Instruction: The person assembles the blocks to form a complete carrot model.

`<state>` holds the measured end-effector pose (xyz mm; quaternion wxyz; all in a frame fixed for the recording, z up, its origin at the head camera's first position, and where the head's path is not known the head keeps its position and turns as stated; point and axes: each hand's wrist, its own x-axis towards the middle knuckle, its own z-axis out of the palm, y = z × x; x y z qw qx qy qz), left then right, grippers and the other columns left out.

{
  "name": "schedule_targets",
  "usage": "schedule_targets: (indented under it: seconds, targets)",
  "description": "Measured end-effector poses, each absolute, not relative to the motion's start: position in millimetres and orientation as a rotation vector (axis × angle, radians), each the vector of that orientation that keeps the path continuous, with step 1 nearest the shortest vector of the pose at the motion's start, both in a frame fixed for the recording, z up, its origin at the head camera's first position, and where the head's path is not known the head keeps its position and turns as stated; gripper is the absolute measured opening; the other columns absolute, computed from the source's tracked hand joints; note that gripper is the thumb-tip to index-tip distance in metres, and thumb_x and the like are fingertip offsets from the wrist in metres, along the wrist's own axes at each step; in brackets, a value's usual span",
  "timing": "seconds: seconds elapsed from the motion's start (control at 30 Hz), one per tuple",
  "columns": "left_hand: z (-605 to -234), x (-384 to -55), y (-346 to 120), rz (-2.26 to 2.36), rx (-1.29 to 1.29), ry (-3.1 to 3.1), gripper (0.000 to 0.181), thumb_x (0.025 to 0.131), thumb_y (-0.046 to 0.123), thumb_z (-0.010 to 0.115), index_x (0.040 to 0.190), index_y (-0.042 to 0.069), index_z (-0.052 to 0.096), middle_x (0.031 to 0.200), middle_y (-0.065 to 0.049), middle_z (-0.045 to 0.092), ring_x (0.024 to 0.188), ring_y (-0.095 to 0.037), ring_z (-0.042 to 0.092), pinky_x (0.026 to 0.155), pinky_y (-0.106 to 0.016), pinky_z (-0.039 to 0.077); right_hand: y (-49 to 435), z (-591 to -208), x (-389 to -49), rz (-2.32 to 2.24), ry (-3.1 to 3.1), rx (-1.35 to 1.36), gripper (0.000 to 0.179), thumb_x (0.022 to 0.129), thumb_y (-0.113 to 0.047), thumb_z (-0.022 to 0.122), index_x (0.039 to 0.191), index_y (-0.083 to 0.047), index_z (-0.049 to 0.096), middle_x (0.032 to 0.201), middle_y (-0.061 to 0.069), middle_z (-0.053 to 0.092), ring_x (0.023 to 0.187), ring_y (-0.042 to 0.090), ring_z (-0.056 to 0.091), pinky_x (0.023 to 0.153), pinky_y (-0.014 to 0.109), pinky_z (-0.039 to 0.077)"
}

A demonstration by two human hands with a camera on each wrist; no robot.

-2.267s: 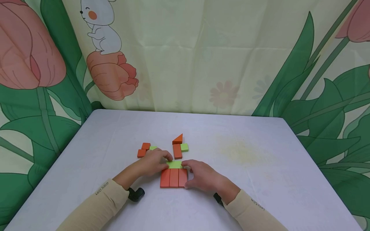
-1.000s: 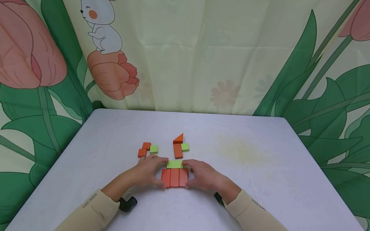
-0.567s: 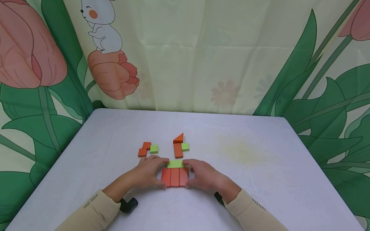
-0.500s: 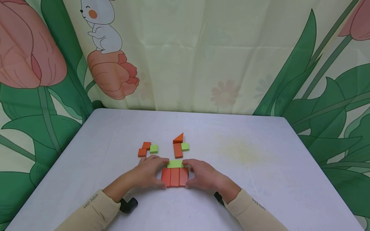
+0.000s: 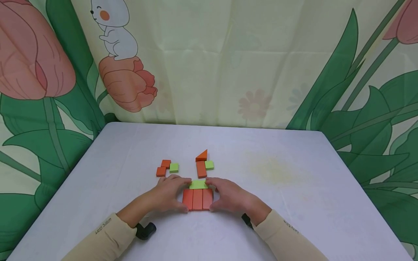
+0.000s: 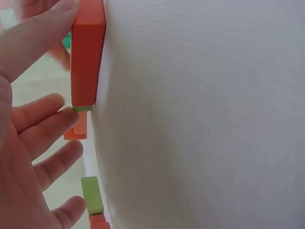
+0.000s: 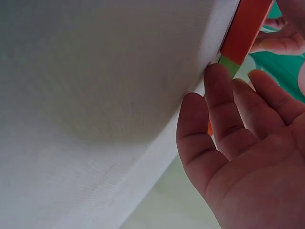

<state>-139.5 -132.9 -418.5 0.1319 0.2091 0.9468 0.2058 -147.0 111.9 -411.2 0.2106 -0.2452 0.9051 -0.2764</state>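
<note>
Three orange-red rectangular blocks [image 5: 197, 199] lie side by side on the table, with a lime-green block [image 5: 198, 184] against their far edge. My left hand [image 5: 168, 194] is at the left of this group, its thumb touching the near left corner and its index fingertip by the green block's left end. On the opposite side, my right hand [image 5: 230, 195] has its thumb at the near right corner and fingertips at the green block's right end. The left wrist view has the thumb against the red block [image 6: 87, 62], other fingers spread loosely. Relaxed fingers also show in the right wrist view beside the green block [image 7: 229, 66].
Beyond the group stand an upright-lying orange rectangle [image 5: 201, 169], an orange triangle [image 5: 202, 156] and a green square [image 5: 209, 165]. Farther left lie two orange squares [image 5: 161, 172] and a green square [image 5: 174, 168]. A printed curtain [image 5: 209, 65] hangs behind the white table [image 5: 294, 203].
My left hand has come back from beside the green block to the left side of the red row, uncovering the left green square. The right hand has barely moved.
</note>
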Motion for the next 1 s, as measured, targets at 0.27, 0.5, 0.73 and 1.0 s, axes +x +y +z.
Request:
schedule_targets:
  seconds: [0.27, 0.5, 0.73, 1.0]
  targets:
    - [-420.4, -140.6, -132.9, 0.610, 0.609, 2.740, 0.081, 0.068, 0.038, 0.092, 0.139, 0.017, 0.058, 0.129, 0.003, 0.061, 0.131, -0.027, 0.043, 0.100, -0.052, 0.036, 111.7, -411.8, -147.8, -0.780, 2.502, -0.652, 0.077, 0.080, -0.023, 0.086, 0.147, -0.011, 0.049, 0.141, 0.003, 0.054, 0.120, 0.024, 0.055, 0.099, 0.042, 0.048]
    - [-420.3, -140.3, -133.3, 0.620, 0.597, 2.735, 0.081, 0.068, 0.039, 0.092, 0.139, 0.017, 0.058, 0.129, 0.004, 0.061, 0.131, -0.026, 0.043, 0.103, -0.053, 0.034, 111.7, -412.8, -146.4, -0.786, 2.506, -0.650, 0.077, 0.081, -0.023, 0.085, 0.147, -0.011, 0.048, 0.141, 0.002, 0.054, 0.121, 0.023, 0.055, 0.099, 0.042, 0.048]
    - [-419.4, -139.8, -133.8, 0.613, 0.601, 2.745, 0.082, 0.068, 0.040, 0.092, 0.140, 0.018, 0.058, 0.129, 0.004, 0.061, 0.132, -0.027, 0.042, 0.103, -0.055, 0.034, 111.8, -413.6, -144.7, -0.785, 2.525, -0.669, 0.075, 0.082, -0.022, 0.084, 0.147, -0.010, 0.049, 0.141, 0.003, 0.055, 0.125, 0.024, 0.052, 0.102, 0.043, 0.046]
    - [-418.1, -144.0, -139.6, 0.610, 0.627, 2.779, 0.083, 0.071, 0.041, 0.090, 0.142, 0.017, 0.055, 0.136, 0.001, 0.057, 0.133, -0.030, 0.041, 0.105, -0.058, 0.031, 112.8, -412.8, -143.6, -0.783, 2.542, -0.687, 0.072, 0.083, -0.025, 0.083, 0.145, -0.010, 0.051, 0.141, 0.003, 0.055, 0.127, 0.025, 0.051, 0.104, 0.045, 0.043]
